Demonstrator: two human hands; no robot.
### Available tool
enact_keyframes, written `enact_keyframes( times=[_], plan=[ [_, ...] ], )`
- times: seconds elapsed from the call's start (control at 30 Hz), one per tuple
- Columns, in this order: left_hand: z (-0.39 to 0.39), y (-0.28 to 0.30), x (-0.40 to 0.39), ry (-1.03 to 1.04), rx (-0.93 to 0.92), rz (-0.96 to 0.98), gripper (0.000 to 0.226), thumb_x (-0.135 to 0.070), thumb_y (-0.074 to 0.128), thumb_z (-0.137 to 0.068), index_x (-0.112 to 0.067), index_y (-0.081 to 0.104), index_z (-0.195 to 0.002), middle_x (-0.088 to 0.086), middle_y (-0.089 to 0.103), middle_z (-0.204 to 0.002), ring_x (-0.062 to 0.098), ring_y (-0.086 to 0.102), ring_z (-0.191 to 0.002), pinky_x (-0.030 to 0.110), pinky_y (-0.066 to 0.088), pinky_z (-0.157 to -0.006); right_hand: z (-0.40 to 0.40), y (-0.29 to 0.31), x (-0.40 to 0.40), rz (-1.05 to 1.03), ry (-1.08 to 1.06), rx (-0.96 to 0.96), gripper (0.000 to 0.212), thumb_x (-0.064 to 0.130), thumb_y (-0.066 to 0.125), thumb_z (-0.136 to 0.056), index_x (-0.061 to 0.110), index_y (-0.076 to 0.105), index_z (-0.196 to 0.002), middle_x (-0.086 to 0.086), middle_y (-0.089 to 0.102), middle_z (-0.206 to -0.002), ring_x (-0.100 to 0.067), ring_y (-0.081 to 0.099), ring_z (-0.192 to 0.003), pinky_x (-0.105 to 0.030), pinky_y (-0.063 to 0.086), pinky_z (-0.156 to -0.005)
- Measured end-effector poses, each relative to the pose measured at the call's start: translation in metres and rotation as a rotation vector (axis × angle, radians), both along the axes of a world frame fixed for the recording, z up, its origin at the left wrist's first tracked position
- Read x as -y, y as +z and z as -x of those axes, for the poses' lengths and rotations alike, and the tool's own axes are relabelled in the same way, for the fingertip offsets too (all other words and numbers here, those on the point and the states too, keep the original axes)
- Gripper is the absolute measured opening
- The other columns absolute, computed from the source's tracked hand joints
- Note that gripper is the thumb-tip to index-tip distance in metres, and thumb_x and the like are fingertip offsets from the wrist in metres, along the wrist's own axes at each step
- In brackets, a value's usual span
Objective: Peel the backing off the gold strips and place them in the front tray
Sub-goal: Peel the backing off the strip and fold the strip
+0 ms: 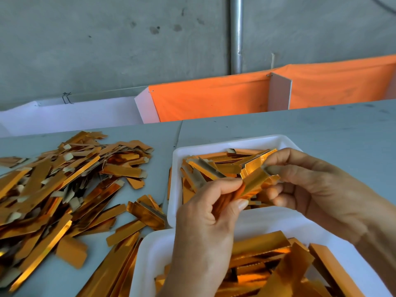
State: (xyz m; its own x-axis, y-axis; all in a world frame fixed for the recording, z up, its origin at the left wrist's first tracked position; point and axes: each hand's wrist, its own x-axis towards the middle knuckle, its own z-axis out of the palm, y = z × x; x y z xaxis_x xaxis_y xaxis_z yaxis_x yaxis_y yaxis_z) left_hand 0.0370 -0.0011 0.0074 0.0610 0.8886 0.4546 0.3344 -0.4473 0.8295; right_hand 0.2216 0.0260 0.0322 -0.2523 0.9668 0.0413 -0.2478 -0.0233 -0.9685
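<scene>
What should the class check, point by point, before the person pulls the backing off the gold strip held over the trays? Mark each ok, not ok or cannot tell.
1. Left hand pinches the lower end of the gold strip: ok.
2. Right hand pinches the upper end, at the grey tab: ok.
3. Backing already lifted from the strip: cannot tell.
4. Strip held above the far tray, not the near tray: ok.
5. Room left in both trays for more strips: ok.
6. Loose pile within reach on the table: ok.
</scene>
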Motion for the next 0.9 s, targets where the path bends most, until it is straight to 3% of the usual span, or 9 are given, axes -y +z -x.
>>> enact_keyframes(
  times=[0.2,0.3,0.47,0.67,0.73,0.8,0.9],
  plan=[
    [0.007,0.003,-0.001,-0.130,0.072,0.107,0.028,-0.017,0.070,-0.081,-0.040,0.069,-0.097,-0.018,0.070,-0.096,0.000,0.065,-0.095,0.009,0.046,-0.080,0.001,-0.002,-0.001,0.107,0.064,-0.170,0.017,0.030,0.066,-0.078,0.015,0.074,-0.078,-0.002,0.061,-0.064,-0.008,0.057,-0.050,-0.019,0.050,-0.045],
    [0.010,0.004,-0.001,-0.165,0.060,0.102,0.029,-0.017,0.070,-0.081,-0.040,0.068,-0.099,-0.019,0.070,-0.098,0.000,0.064,-0.098,0.009,0.046,-0.083,-0.004,0.000,-0.001,0.108,0.159,-0.174,0.031,0.031,0.087,-0.062,0.011,0.072,-0.081,-0.002,0.060,-0.066,-0.009,0.056,-0.051,-0.019,0.049,-0.046],
    [0.012,0.004,0.000,-0.213,0.026,0.103,0.028,-0.024,0.070,-0.081,-0.044,0.066,-0.100,-0.021,0.068,-0.101,0.000,0.062,-0.102,0.010,0.045,-0.087,-0.010,0.002,0.000,0.084,0.167,-0.041,0.052,0.033,0.094,-0.049,0.006,0.071,-0.088,-0.007,0.060,-0.072,-0.012,0.053,-0.051,-0.020,0.048,-0.046],
    [0.013,0.005,0.001,-0.264,-0.011,0.129,0.029,-0.022,0.069,-0.084,-0.043,0.064,-0.103,-0.020,0.068,-0.101,0.000,0.062,-0.101,0.011,0.045,-0.088,-0.007,0.011,0.005,-0.149,0.036,0.248,0.026,0.034,0.085,-0.065,0.015,0.068,-0.070,-0.002,0.063,-0.064,-0.014,0.050,-0.048,-0.017,0.044,-0.049],
    [0.013,0.004,0.000,-0.255,-0.030,0.127,0.030,-0.021,0.069,-0.085,-0.043,0.064,-0.105,-0.020,0.068,-0.102,-0.001,0.062,-0.101,0.011,0.045,-0.088,-0.005,0.011,0.006,-0.198,-0.016,0.326,0.017,0.034,0.073,-0.067,0.017,0.068,-0.068,-0.005,0.061,-0.062,-0.015,0.051,-0.049,-0.018,0.045,-0.051],
    [0.012,0.004,0.000,-0.246,-0.026,0.131,0.030,-0.021,0.069,-0.084,-0.041,0.064,-0.105,-0.021,0.068,-0.102,-0.002,0.061,-0.102,0.009,0.044,-0.086,-0.005,0.010,0.006,-0.185,0.005,0.313,0.015,0.032,0.068,-0.068,0.017,0.067,-0.070,-0.007,0.059,-0.063,-0.016,0.053,-0.050,-0.019,0.047,-0.052],
    [0.011,0.004,0.000,-0.257,-0.023,0.137,0.029,-0.021,0.068,-0.084,-0.041,0.063,-0.105,-0.020,0.067,-0.102,-0.002,0.061,-0.102,0.007,0.043,-0.084,-0.010,0.008,0.005,-0.097,0.106,0.136,0.016,0.024,0.076,-0.075,0.014,0.064,-0.078,-0.006,0.061,-0.070,-0.017,0.056,-0.054,-0.021,0.049,-0.052]
  ],
)
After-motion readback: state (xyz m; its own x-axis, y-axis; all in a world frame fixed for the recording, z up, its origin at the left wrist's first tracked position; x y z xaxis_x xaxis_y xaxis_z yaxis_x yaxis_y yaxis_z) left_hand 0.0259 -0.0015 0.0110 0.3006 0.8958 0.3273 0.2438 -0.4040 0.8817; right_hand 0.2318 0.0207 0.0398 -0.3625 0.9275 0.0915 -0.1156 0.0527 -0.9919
